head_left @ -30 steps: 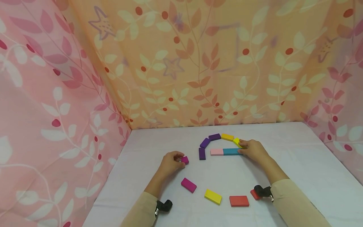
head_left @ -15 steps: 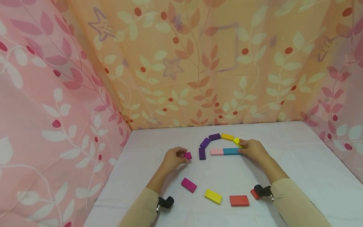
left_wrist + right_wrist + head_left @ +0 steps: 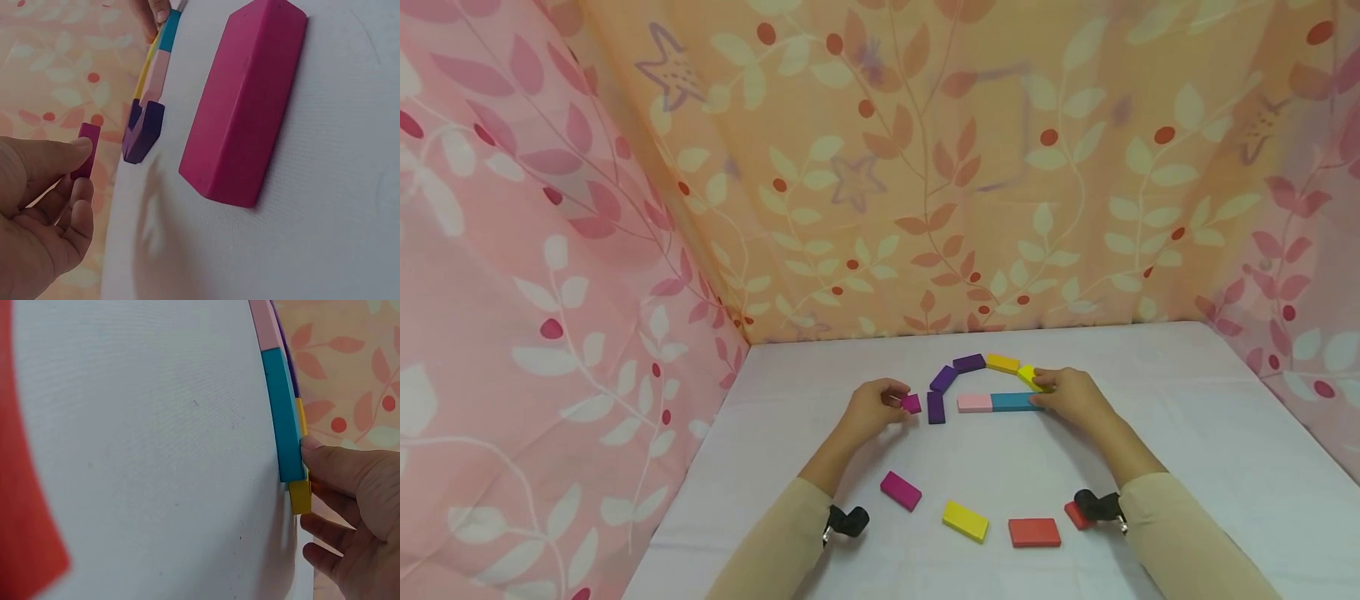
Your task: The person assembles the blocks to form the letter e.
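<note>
In the head view, my left hand (image 3: 872,408) pinches a small magenta block (image 3: 911,404) between thumb and fingers, just left of the arc's lowest dark purple block (image 3: 936,408). The left wrist view shows that magenta block (image 3: 89,150) held off the table. At the arc's other end, my right hand (image 3: 1078,400) has thumb and fingers about a yellow block (image 3: 300,499), partly hidden by the hand. The thumb lies by the blue block (image 3: 1013,402), which sits end to end with a pink block (image 3: 974,404) inside the arc.
Purple blocks (image 3: 968,362) and an orange-yellow block (image 3: 1002,363) form the arc's top. Nearer the person lie a magenta block (image 3: 901,491), a yellow block (image 3: 966,521), a red block (image 3: 1034,532) and another red block (image 3: 1076,514) partly under the right wrist camera. Patterned cloth surrounds the white table (image 3: 737,500).
My left hand has moved right and away from the person, carrying the small magenta block close to the arc's left end. The right hand has stayed in place.
</note>
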Motion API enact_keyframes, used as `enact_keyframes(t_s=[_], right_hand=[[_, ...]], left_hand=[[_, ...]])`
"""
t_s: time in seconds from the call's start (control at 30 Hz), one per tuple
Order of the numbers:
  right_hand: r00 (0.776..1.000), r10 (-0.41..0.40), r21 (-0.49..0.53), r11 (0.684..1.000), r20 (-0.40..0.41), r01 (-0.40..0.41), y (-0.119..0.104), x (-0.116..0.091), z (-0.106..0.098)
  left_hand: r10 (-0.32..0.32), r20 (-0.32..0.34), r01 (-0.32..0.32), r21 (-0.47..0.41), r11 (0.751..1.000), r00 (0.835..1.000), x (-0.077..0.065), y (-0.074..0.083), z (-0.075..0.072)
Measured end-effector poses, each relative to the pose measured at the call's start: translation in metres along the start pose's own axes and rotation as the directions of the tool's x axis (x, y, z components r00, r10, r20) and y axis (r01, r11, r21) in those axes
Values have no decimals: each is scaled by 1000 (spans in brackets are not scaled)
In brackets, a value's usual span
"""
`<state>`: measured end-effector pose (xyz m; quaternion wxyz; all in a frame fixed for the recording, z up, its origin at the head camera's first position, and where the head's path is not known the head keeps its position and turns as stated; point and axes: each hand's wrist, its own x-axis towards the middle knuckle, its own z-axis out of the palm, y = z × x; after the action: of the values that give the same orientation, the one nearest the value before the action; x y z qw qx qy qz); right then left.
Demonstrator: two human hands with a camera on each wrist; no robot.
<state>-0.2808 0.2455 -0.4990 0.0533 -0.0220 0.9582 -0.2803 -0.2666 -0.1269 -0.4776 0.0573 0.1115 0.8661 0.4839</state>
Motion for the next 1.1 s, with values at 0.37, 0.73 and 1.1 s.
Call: enact_keyframes(t_s=[0.37, 0.73, 1.1], right_hand=[[996, -79, 45, 996, -46, 81, 4, 3, 2], [998, -56, 54, 997, -26, 58, 2, 2, 1], [996, -84, 49, 995, -24, 85, 3, 3, -1]], left_hand=[[-29, 37, 27, 38, 999, 999, 10, 11, 11], [-51, 63, 49, 32, 998, 997, 22, 15, 22], [-82, 79, 80, 35, 996, 993, 34, 20, 34]])
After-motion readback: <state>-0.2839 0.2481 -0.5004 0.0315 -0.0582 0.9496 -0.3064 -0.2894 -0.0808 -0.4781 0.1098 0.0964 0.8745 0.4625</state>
